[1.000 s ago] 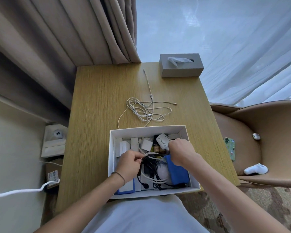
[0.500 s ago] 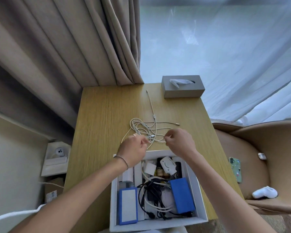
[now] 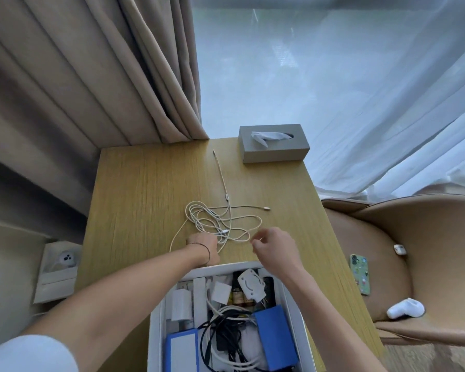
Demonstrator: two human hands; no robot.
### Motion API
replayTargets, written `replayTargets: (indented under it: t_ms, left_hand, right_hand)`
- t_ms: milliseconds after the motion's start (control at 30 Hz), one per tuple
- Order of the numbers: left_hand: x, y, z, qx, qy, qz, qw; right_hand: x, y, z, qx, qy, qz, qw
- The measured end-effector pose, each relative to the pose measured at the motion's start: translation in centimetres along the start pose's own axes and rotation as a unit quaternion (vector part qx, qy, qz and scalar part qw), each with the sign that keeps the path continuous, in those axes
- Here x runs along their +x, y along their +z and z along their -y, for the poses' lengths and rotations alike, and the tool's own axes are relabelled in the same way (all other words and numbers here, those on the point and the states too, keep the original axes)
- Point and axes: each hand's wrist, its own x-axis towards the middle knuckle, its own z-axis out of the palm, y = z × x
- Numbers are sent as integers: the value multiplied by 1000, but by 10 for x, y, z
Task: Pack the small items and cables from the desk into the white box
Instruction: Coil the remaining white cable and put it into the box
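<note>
- White cable (image 3: 220,224): one loose tangle, mid-table, just beyond the far rim of the white box (image 3: 290,294). One straight tail runs from the tangle toward the table's far edge, ending near the tissue box (image 3: 273,150); a second, shorter tail points toward the right edge, plug end visible. Long axis of the whole, judged: near-to-far along that long tail.
- Left hand (image 3: 203,244): at the near-left side of the tangle, fingers curled down where a strand passes. Looks closed on the cable, but the fingertips are hidden; cannot tell whether the grip is made.
- Right hand (image 3: 273,245): just right of the tangle's near loops, thumb and fingers part open in a loose pinch, nothing seen in it, not touching the cable as far as visible.
- Relation that matters: the cable lies ahead of both hands, away from the box. Left hand nearer, at the strand. Judgement: the loops must be gathered and drawn back over the box's rim, the far tail trailing.
- Count on table (image 3: 145,189): one cable, one tissue box, one white box.
- Box already well filled: two blue packs, several white adapters, dark and white cords. Room looks tight.
</note>
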Motion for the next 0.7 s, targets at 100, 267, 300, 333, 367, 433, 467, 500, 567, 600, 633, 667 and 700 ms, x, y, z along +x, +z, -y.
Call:
replayTargets:
  t_ms: [100, 267, 300, 333, 367, 433, 467, 500, 567, 600, 633, 667, 700]
  left_hand:
    - [7, -1, -5, 42, 31, -12, 999]
    - [-5, -11, 0, -57, 56, -3, 997]
    - [-11, -15, 3, -97, 63, -17, 993]
    - [-19, -19, 6, -138, 72, -38, 987]
    - [-27, -24, 10, -175, 86, -60, 979]
    - [-48, -36, 19, -249, 122, -96, 956]
    - [-60, -45, 23, -283, 141, -109, 942]
    - [-72, -54, 26, -317, 160, -117, 928]
    - [-95, -74, 31, -389, 204, -124, 890]
    - [-107, -84, 34, -426, 224, -123, 868]
    - [-118, -94, 37, -457, 241, -121, 848]
    - [-129, -104, 41, -481, 254, -121, 830]
    - [-139, -113, 46, -502, 265, -122, 814]
  right_hand:
    - [-4, 1, -5, 3, 6, -3, 1000]
    - [-5, -2, -3, 13, -8, -26, 1000]
    - [-5, -2, -1, 14, -18, -31, 999]
    - [-5, -2, 2, 16, -34, -36, 999]
    - [-5, -2, 4, 20, -58, -39, 997]
    - [-5, -1, 12, 24, -124, -33, 991]
    - [-5, 0, 17, 28, -154, -25, 987]
    - [-6, 1, 23, 32, -179, -17, 983]
    - [-6, 2, 37, 45, -220, -14, 974]
    - [-6, 2, 44, 63, -230, -16, 971]
    - [-6, 0, 50, 104, -228, -17, 968]
    - [-5, -2, 55, 175, -214, -14, 961]
    - [-5, -6, 59, 262, -193, -9, 946]
